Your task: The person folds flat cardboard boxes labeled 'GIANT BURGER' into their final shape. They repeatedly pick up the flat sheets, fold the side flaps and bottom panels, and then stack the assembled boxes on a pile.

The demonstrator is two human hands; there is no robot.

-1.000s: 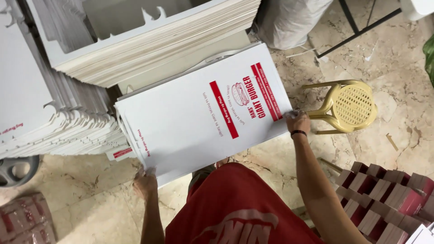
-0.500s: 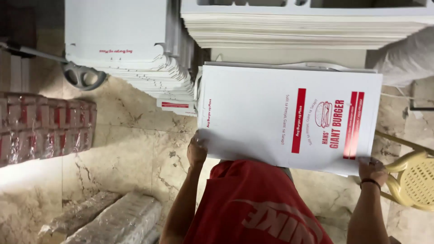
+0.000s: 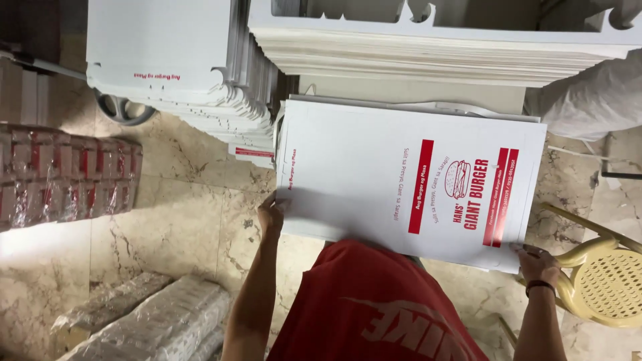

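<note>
I hold a stack of flat white cardboard box blanks (image 3: 374, 174) with red printing and a burger drawing, level in front of my red shirt. My left hand (image 3: 271, 214) grips the stack's left near edge. My right hand (image 3: 538, 262), with a dark wristband, grips its right near corner. The stack's far edge lies close to a tall pile of similar white blanks (image 3: 435, 53) just beyond it.
Another pile of white blanks (image 3: 174, 67) leans at the upper left. Plastic-wrapped red and white bundles (image 3: 67, 177) lie on the marble floor (image 3: 180, 200) at left, with clear-wrapped packs (image 3: 154, 321) at the lower left. A yellow plastic stool (image 3: 602, 281) stands at the right, a white sack (image 3: 595, 100) above it.
My view has swung left and settled. The stack of blanks stays in both hands and now sits closer to the tall pile ahead. The yellow stool has shifted to the frame's right edge.
</note>
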